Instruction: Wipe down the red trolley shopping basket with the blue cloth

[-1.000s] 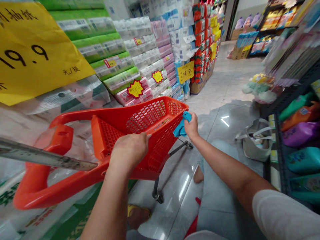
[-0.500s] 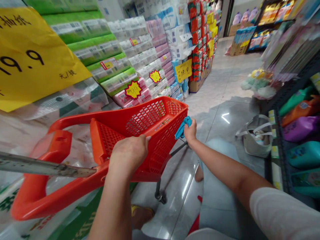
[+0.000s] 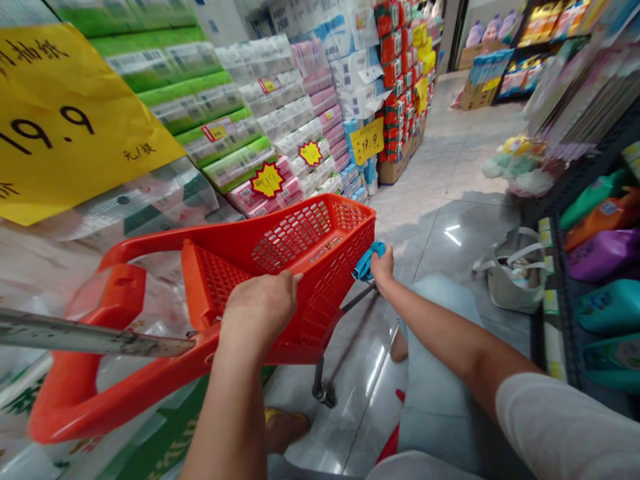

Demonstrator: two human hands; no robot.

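Observation:
A red plastic shopping cart point(image 3: 320, 273) with perforated basket walls stands in front of me, its handle towards the lower left. My left hand point(image 3: 260, 303) is closed over the cart's near side rim, the thumb lying along it. Bunched in my closed right hand point(image 3: 383, 263) is a blue cloth point(image 3: 367, 263). That hand is by the outside of the basket's far corner; I cannot tell whether the cloth touches the wall. The cart's inside shows its perforated floor and a folded child-seat flap point(image 3: 197, 287).
Stacked tissue packs point(image 3: 200, 107) line the left, behind a large yellow price sign point(image 3: 75, 127). A grey tote bag point(image 3: 515, 273) sits on the tiled floor point(image 3: 430, 220) at right, beside a shelf of detergent bottles point(image 3: 607, 257). A metal bar point(image 3: 90, 331) crosses the cart handle.
My right hand and the blue cloth have moved slightly down along the outside of the cart's basket. My left hand keeps its hold on the rim.

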